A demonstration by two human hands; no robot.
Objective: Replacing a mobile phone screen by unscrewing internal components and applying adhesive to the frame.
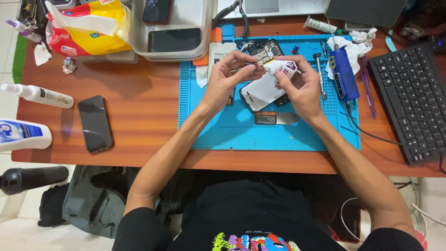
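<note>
Both forearms reach up from the near table edge and meet over the blue mat (218,135), wrists bent slightly inward. The right hand (302,88) is closed around a small white tube (282,68), its nozzle pointing left toward the other hand. The left hand (227,79) has its fingers curled, thumb and forefinger pinched together on something thin at the tube's tip; what it is is too small to tell. Just under the hands, on the mat, lies an opened phone (262,90), its white back tilted across the mat and its dark circuitry showing at the far end. A small dark-and-silver tool (276,118) lies nearer, below the phone. Right of the hands a blue electric screwdriver (344,74) lies on the mat beside crumpled tissue (360,44), with a black keyboard (409,97) further right. Left on the wooden table a dark phone (95,123) lies flat, with a white spray bottle (39,95) and a white-and-blue bottle (23,135) near the left edge. At the far edge sit a yellow-and-red bag (90,30) and a clear plastic box (174,30) holding dark phones.
</note>
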